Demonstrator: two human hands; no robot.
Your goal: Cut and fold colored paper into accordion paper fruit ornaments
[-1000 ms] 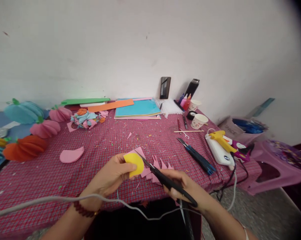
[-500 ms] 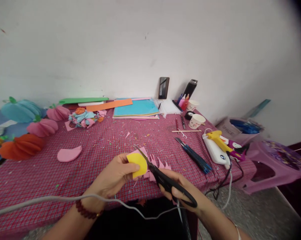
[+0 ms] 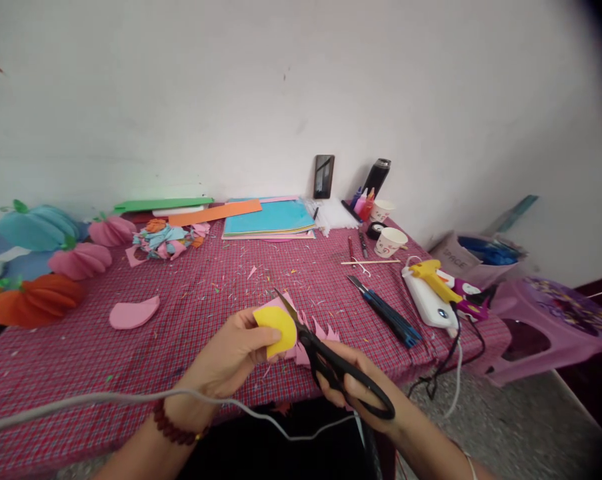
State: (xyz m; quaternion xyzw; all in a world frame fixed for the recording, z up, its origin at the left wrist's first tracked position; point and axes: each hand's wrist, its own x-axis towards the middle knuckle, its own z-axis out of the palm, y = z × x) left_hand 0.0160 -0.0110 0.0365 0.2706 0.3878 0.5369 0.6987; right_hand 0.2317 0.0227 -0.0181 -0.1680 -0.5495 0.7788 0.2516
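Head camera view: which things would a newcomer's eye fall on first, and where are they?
Probably first the bright yellow, rounded flat piece, held by the left hand over a pink sheet, with the black-handled metal scissors in the right hand at its edge. Next may come the ridged orange paper pumpkin at the left end of the red checked tablecloth. Then, near the right end, the yellow glue gun lies on a white rounded box.

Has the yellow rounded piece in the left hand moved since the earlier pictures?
Yes, slightly rightward: the yellow rounded piece is now farther from the pink rounded cutout lying on the checked tablecloth.
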